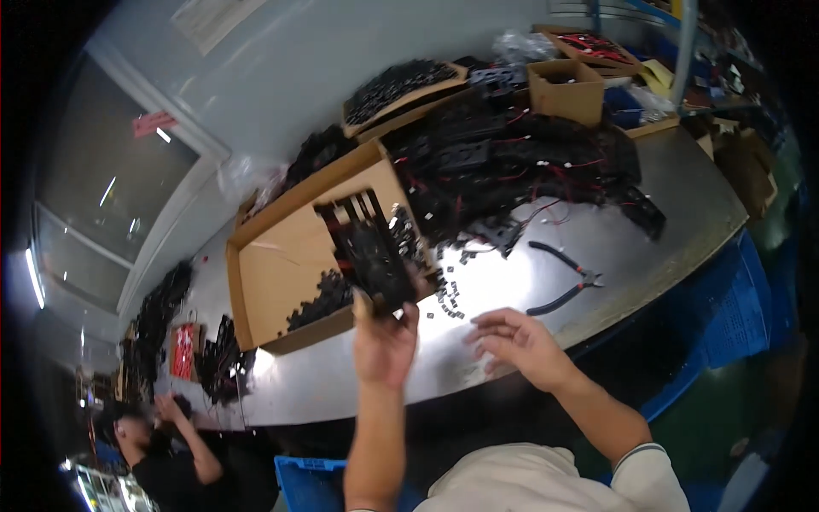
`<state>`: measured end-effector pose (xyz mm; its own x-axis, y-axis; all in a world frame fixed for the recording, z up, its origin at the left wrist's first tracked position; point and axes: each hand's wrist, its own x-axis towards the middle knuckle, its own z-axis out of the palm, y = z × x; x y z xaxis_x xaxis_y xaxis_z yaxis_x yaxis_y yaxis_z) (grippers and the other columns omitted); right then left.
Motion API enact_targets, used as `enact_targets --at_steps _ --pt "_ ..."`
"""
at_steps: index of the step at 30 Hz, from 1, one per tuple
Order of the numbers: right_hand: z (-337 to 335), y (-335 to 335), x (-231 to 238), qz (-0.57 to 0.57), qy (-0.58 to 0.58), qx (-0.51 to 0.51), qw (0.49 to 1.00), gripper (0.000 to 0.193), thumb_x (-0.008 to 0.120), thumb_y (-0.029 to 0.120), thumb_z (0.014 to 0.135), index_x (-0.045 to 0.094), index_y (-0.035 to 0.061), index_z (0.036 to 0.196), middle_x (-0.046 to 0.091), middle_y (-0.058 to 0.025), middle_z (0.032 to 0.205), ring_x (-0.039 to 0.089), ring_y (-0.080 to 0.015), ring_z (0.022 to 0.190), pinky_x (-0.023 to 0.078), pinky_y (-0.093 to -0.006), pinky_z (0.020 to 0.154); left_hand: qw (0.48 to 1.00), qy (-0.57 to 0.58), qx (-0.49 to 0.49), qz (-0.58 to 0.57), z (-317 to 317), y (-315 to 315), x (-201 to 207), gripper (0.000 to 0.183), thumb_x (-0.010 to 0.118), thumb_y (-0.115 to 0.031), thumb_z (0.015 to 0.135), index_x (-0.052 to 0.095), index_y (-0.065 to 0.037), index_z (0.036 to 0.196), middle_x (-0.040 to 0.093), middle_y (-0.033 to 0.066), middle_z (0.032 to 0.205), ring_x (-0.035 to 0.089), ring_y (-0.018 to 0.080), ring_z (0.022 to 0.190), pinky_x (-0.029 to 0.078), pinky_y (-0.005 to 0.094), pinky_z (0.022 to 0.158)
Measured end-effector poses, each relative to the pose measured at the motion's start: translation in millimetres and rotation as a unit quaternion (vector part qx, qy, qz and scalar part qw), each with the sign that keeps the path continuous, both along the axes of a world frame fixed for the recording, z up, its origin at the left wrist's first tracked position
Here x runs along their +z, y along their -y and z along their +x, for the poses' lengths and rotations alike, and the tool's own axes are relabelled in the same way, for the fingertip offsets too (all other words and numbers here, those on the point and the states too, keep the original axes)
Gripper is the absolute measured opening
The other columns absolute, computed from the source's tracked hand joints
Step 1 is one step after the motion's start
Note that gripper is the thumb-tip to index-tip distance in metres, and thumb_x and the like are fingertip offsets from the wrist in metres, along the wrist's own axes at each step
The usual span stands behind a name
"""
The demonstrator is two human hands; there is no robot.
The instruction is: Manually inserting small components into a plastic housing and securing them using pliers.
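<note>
My left hand point(386, 346) grips the near end of a black plastic housing point(365, 252) with slots at its far end. The housing is tilted up over the right side of a shallow cardboard box point(294, 341). Fingers slightly curled and apart, my right hand point(516, 346) hovers over the metal table with nothing in it. Close to that hand lie small black pieces point(450, 294), scattered on the tabletop. More black pieces point(322, 299) are heaped inside the box. Pliers point(559, 277) with dark handles lie spread on the table to the right of my right hand.
A large pile of black housings with red wires point(512, 158) covers the table's back. Behind it stand a small cardboard box point(566, 90) and a tray of black parts point(401, 94). Blue crates point(734, 299) sit below the right edge. A co-worker point(162, 444) works at far left.
</note>
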<state>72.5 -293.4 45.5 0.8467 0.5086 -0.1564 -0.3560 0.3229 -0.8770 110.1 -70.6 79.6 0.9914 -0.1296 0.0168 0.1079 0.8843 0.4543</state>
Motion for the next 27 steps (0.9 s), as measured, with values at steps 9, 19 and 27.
enact_targets --at_steps 9,19,27 --pt "10.6 -105.8 -24.6 -0.035 0.085 0.098 0.991 0.051 0.065 0.001 0.09 0.047 -0.0016 0.137 0.056 -0.0121 0.129 0.055 -0.0191 0.119 0.045 -0.0342 0.103 0.983 -0.118 0.136 -0.033 -117.1 -20.7 -90.5 0.037 0.057 -0.012 0.1 0.05 -0.008 0.136 0.059 0.0112 0.128 0.062 0.0224 0.112 0.058 0.0244 0.08" --pt "17.8 -110.3 -17.7 0.004 0.069 0.039 0.997 0.044 0.066 -0.003 0.086 0.056 -0.0026 0.129 0.063 -0.0105 0.12 0.06 -0.0179 0.113 0.048 -0.0329 0.1 0.972 -0.062 0.066 0.216 -113.6 -36.5 -77.8 0.065 0.066 0.013 0.08 0.044 -0.005 0.138 0.053 0.0086 0.13 0.053 0.0198 0.121 0.048 0.0321 0.095" --pt "30.9 -101.2 -13.7 -0.046 0.025 0.014 0.999 0.035 0.057 0.011 0.098 0.058 -0.0011 0.131 0.066 -0.0052 0.116 0.063 -0.0096 0.101 0.053 -0.0228 0.078 0.858 -0.03 -0.085 0.506 -145.4 -60.4 -26.6 0.055 0.054 0.01 0.083 0.055 -0.001 0.137 0.064 0.0059 0.097 0.062 0.0139 0.09 0.051 0.027 0.085"
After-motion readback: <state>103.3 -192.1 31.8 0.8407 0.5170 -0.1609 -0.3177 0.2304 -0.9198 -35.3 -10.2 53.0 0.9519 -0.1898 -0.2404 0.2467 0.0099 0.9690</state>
